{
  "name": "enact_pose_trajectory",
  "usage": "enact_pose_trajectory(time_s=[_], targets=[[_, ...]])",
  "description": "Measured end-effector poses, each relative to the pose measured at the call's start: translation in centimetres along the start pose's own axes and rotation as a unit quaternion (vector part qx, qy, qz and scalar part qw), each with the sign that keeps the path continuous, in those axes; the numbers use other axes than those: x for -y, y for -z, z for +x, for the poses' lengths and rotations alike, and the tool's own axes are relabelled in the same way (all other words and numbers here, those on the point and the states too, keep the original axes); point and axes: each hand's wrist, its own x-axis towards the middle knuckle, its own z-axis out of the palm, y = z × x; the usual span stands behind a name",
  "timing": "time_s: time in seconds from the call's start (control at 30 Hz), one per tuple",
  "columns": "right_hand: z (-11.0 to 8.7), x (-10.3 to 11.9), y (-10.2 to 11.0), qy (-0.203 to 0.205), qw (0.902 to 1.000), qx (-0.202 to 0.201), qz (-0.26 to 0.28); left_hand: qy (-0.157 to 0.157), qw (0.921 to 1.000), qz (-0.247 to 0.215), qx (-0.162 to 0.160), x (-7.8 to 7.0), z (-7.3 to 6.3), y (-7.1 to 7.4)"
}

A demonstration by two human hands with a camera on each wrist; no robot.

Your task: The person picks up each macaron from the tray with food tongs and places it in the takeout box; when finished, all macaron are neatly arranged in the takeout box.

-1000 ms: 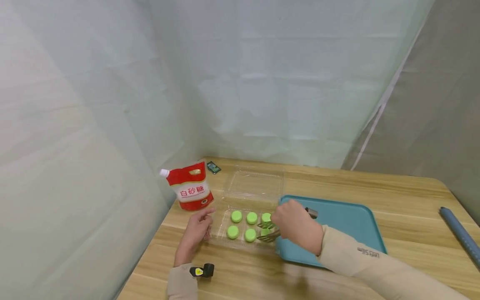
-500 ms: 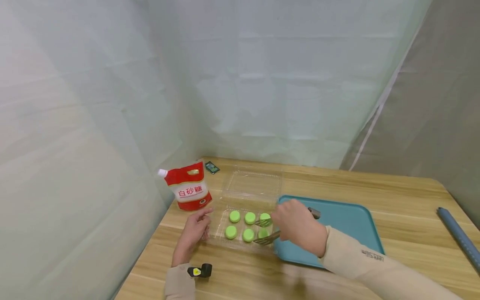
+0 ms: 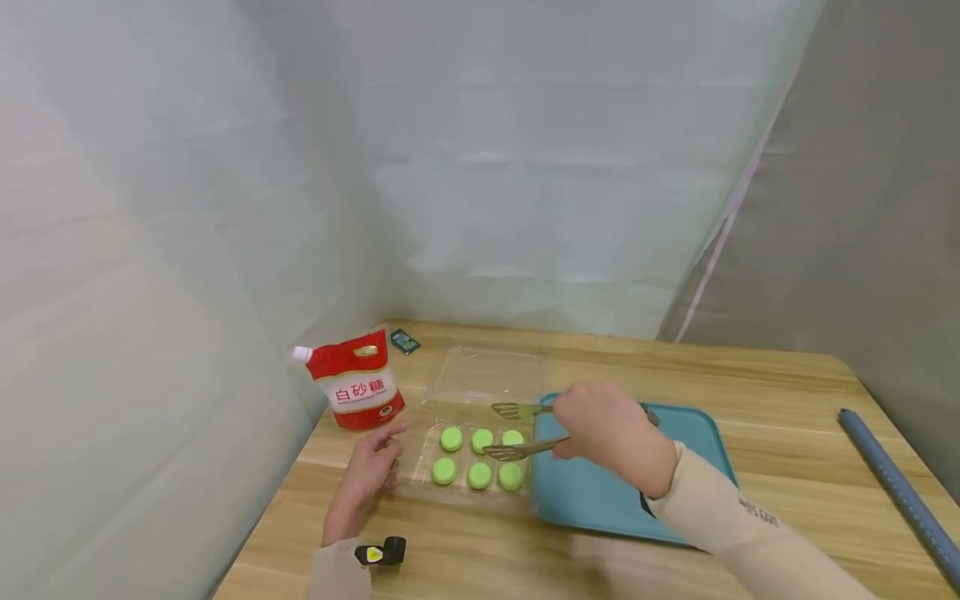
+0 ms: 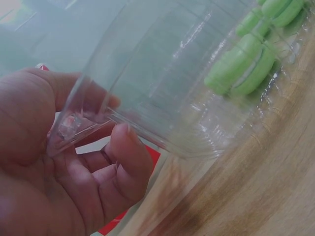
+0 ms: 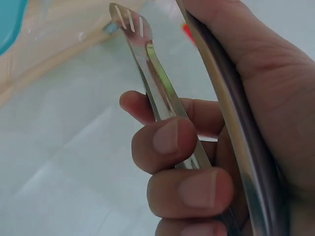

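My left hand (image 3: 367, 471) grips the left edge of a clear plastic clamshell container (image 4: 147, 105), thumb and fingers on either side of its rim. Inside, green macarons (image 3: 478, 476) stand in two rows. In the head view my right hand (image 3: 617, 432) holds metal serving tongs (image 3: 525, 451) above the container's right end. The slotted tips are spread apart with nothing between them, and they overlap the back row in this view. My fingers curl round one tong arm (image 5: 160, 81) in the right wrist view, with the other arm along the thumb side.
A blue tray (image 3: 585, 507) lies right of the container, under my right arm. The container's clear lid (image 3: 487, 372) lies open behind. A red-and-white sugar pouch (image 3: 363, 387) stands at left, near a small dark packet (image 3: 405, 341). A blue-grey rod (image 3: 892, 475) lies far right.
The tongs have moved off the right-hand macarons and their tips have spread wider. The right hand has turned a little. The left hand stays at the container's edge; the head view has shifted slightly.
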Motion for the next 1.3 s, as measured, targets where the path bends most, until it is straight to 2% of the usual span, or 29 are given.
enact_pose_trajectory(time_s=[0.13,0.2,0.4,0.47,0.63,0.93,1.07,1.3], targets=[[-0.1,-1.7,-0.5,-0.057,0.9953,0.024,0.074,0.01,0.9999,-0.01,0.004,0.2,-0.4,0.3],[-0.4,-2.6,-1.1,-0.078,0.9925,0.009,0.093,0.01,0.9999,-0.011,0.005,0.3,-0.5,0.4],[-1.4,-5.2,-3.6,-0.108,0.9851,-0.089,0.101,0.005,0.9999,-0.01,0.003,0.7,-0.6,0.5],[-1.8,-5.8,-4.2,-0.123,0.9806,-0.096,0.118,0.005,0.9999,-0.01,0.003,0.8,-0.5,0.6],[-2.7,-7.0,-5.2,-0.174,0.9658,-0.086,0.172,0.007,0.9999,-0.007,0.003,0.9,-0.5,0.6],[-4.7,-8.5,-6.7,-0.227,0.9468,-0.128,0.188,0.012,0.9998,-0.014,-0.003,0.7,-0.4,0.8],[-5.9,-8.9,-7.2,-0.262,0.9343,-0.132,0.202,0.011,0.9999,-0.007,0.0,0.5,-0.2,0.8],[-8.5,-10.0,-8.2,-0.331,0.9053,-0.129,0.232,0.008,0.9999,-0.004,0.008,0.2,0.0,0.5]])
